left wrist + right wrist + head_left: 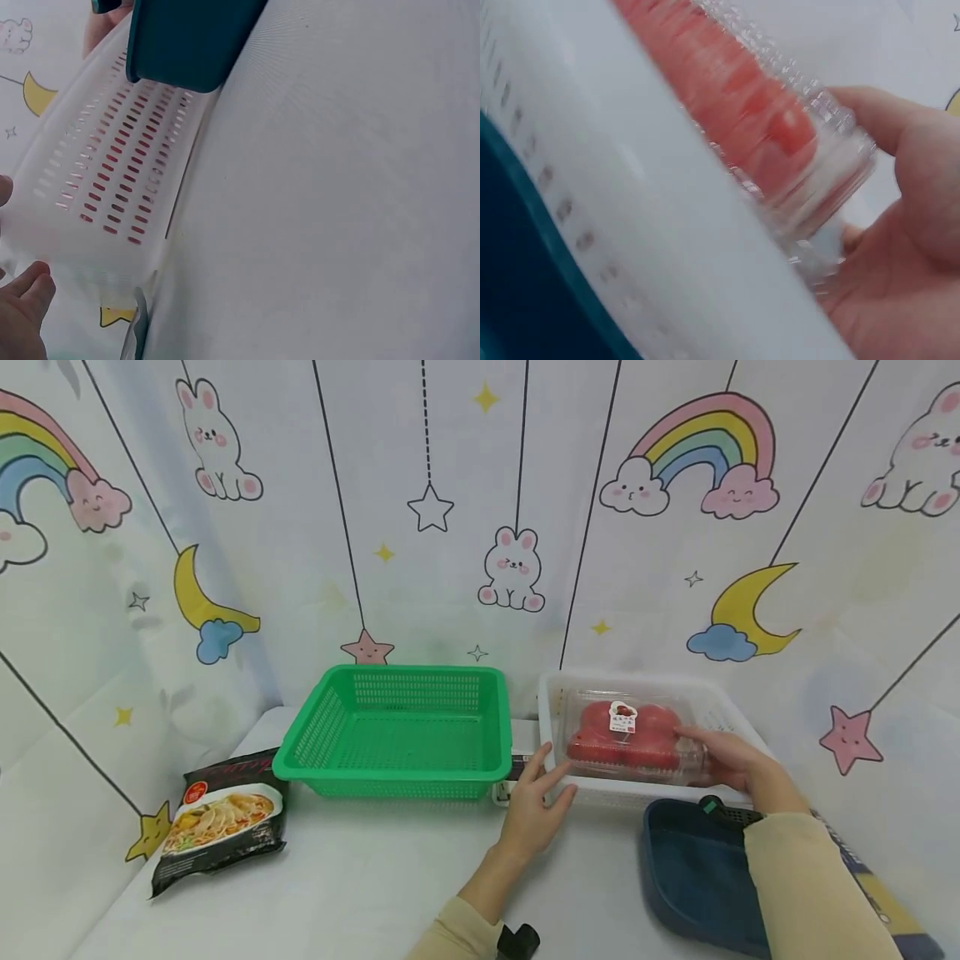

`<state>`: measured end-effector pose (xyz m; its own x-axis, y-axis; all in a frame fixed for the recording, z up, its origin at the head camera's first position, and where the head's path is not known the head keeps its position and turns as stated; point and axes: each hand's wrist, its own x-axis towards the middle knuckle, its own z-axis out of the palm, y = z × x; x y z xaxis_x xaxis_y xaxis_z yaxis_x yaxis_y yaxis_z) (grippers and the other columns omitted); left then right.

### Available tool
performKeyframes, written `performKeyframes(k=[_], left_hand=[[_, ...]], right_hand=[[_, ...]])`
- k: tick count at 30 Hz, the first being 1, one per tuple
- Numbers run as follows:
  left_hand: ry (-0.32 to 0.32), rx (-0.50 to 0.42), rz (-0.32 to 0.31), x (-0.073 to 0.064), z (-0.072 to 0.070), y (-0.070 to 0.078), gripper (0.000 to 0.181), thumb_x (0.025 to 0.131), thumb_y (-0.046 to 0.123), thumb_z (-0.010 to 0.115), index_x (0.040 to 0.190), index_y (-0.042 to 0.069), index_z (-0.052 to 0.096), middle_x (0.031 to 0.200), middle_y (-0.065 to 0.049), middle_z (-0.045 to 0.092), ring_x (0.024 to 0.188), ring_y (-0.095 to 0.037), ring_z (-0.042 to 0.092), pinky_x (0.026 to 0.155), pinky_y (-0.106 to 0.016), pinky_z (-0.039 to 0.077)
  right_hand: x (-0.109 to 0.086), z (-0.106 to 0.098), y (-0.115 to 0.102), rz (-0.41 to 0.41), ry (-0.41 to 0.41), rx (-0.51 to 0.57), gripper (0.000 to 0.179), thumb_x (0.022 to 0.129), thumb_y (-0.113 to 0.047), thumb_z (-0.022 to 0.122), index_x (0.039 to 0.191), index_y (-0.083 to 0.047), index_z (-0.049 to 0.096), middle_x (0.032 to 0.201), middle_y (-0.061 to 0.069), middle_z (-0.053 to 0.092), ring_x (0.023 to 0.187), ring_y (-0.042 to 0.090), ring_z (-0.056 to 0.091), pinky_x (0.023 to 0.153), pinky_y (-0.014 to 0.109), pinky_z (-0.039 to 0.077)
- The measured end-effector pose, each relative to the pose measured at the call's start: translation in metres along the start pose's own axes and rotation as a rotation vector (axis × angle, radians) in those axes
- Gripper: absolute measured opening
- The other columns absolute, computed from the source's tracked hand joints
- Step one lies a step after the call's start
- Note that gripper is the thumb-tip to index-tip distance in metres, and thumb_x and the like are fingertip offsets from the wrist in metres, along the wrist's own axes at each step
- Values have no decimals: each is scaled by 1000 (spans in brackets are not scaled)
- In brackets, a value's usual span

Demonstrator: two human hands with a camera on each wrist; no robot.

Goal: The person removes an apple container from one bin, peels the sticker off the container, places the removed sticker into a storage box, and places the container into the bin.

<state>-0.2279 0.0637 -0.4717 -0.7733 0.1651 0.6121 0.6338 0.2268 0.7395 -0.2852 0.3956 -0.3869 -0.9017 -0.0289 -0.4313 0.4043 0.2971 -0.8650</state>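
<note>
A clear plastic box of tomatoes (630, 732), with a small label on its lid, sits in the white basket (551, 706). My right hand (731, 758) grips the box at its right end. In the right wrist view, the thumb and fingers wrap round the end of the tomato box (780, 142), just above the white rim (667, 172). At the basket's front left corner is my left hand (534, 810), its fingers spread. From the left wrist, the fingertips (41, 274) show right beside the perforated white wall (45, 232).
A green basket (393, 774) stands left of the white one. Farther left lies a black noodle packet (225, 822). Below my right forearm, a dark blue pan-like container (693, 868) stands before the white basket. A flat printed item (877, 893) lies at the right edge.
</note>
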Motion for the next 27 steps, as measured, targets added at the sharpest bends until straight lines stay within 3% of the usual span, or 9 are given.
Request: performKeyframes(k=[4, 8, 17, 20, 22, 27], left_hand=[[1, -7, 1, -1, 0, -1, 35, 96, 11, 70, 129, 0, 68, 150, -23, 45, 131, -40, 51, 104, -40, 44], [0, -2, 8, 0, 0, -2, 35, 96, 11, 70, 129, 0, 68, 150, -22, 45, 132, -39, 51, 104, -39, 44], [0, -6, 26, 1, -2, -4, 34, 95, 13, 72, 127, 1, 70, 151, -19, 46, 131, -37, 52, 104, -37, 44], [3, -1, 30, -1, -2, -4, 35, 95, 14, 72, 127, 1, 69, 151, -16, 46, 131, -36, 53, 105, -37, 44], [2, 19, 36, -1, -2, -4, 37, 95, 15, 72, 130, 2, 68, 152, -15, 46, 129, -35, 54, 103, -37, 46], [8, 91, 45, -2, -4, -2, 48, 95, 21, 71, 140, 8, 61, 154, -14, 44, 135, -34, 49, 103, -43, 47]], right_hand=[[2, 2, -6, -37, -16, 125, 78, 101, -47, 58, 154, -5, 20, 111, 0, 60, 100, 20, 62, 92, 50, 54], [3, 6, -12, -64, 35, 134, 78, 99, -45, 62, 152, -3, 24, 105, -4, 61, 95, 16, 64, 90, 46, 56], [-6, 11, -23, -122, 177, 109, 92, 97, -50, 63, 157, 0, 15, 129, 10, 48, 93, 12, 61, 86, 40, 58], [-16, 12, -27, -129, 232, 152, 93, 95, -52, 65, 157, -3, 16, 130, 6, 45, 95, 12, 58, 84, 37, 58], [-24, 13, -29, -135, 262, 195, 89, 94, -53, 67, 155, -7, 20, 125, 2, 45, 97, 12, 56, 81, 34, 59], [-40, 14, -35, -161, 269, 294, 60, 94, -50, 68, 135, -19, 39, 113, -3, 49, 95, 12, 55, 75, 32, 60]])
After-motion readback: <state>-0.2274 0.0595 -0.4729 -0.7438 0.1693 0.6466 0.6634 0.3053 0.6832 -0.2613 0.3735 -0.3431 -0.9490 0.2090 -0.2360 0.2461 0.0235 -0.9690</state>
